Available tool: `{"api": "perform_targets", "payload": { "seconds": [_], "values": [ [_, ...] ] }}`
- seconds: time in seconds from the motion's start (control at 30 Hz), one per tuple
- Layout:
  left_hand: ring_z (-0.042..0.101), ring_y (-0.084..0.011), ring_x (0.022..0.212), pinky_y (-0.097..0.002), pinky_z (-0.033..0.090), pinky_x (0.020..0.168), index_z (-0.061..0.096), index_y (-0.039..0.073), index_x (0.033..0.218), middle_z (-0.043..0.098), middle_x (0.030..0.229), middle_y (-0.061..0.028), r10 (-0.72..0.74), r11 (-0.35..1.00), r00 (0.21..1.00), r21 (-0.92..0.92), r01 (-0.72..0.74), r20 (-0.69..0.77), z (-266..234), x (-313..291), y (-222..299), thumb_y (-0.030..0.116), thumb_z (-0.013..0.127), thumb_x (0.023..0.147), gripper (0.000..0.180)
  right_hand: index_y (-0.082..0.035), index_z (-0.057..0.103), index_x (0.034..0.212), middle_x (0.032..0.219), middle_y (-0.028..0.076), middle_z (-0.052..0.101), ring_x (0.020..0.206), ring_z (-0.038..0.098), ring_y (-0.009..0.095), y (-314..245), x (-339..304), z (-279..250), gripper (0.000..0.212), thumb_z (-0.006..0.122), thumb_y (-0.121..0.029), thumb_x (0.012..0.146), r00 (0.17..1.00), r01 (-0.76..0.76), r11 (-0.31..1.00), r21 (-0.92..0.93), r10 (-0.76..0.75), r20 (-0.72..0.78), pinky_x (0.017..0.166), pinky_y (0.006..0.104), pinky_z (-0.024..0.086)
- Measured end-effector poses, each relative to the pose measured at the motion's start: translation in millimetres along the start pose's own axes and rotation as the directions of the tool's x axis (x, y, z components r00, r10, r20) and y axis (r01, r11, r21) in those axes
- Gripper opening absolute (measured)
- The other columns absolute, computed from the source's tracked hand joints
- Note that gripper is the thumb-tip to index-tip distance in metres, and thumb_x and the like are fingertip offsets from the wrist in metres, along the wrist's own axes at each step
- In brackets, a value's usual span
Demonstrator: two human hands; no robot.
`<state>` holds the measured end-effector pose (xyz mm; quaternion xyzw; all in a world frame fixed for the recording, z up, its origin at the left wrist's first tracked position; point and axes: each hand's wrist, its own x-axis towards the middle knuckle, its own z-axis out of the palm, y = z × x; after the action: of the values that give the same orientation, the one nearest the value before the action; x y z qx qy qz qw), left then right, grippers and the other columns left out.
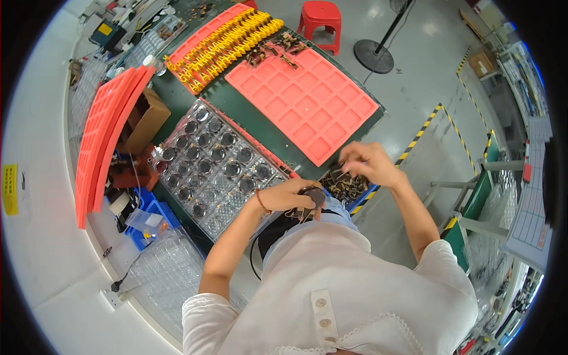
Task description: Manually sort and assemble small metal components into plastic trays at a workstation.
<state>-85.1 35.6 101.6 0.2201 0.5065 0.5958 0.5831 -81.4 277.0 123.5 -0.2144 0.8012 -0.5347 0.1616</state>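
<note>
left hand (291,196) partly hides dark round part (316,194)

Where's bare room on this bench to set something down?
The green tabletop has a bare strip between the clear tray and the pink grid tray, whose nearer cells look empty. It's crowded around the yellow pieces and in the blue bin by your right hand, heaped with small parts.

Two grips (373,167), one held disc (312,194), one floor fan (374,57)
</note>
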Motion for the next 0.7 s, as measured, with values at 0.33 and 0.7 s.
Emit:
{"api": "perform_targets", "payload": {
  "seconds": [0.33,0.7],
  "values": [
    [0.054,-0.0090,0.066,-0.0172,0.035,0.053,0.055,-0.001,0.096,0.060,0.090,-0.0087,0.072,0.903,0.895,-0.353,-0.246,-0.440,10,35,-13,0.006,0.056,0.079,0.018,-0.002,0.029,0.128,0.097,0.019,0.058,0.090,0.056,0.034,116,-94,18,0.067,0.040,-0.052,0.085,0.705,-0.656,0.553,-0.514,0.692,-0.155,0.082,0.0351,0.042],
    [0.058,-0.0102,0.065,-0.0213,0.045,0.057,0.060,-0.003,0.089,0.062,0.079,-0.0057,0.002,0.903,0.681,-0.291,-0.315,-0.732,24,64,-23,0.010,0.065,0.076,0.019,-0.004,0.052,0.088,0.079,0.005,0.058,0.071,0.052,0.011,32,-52,76,0.038,0.041,-0.040,0.090,0.937,-0.342,0.838,0.425,0.340,0.083,0.062,0.0259,0.040]
  ]
}}
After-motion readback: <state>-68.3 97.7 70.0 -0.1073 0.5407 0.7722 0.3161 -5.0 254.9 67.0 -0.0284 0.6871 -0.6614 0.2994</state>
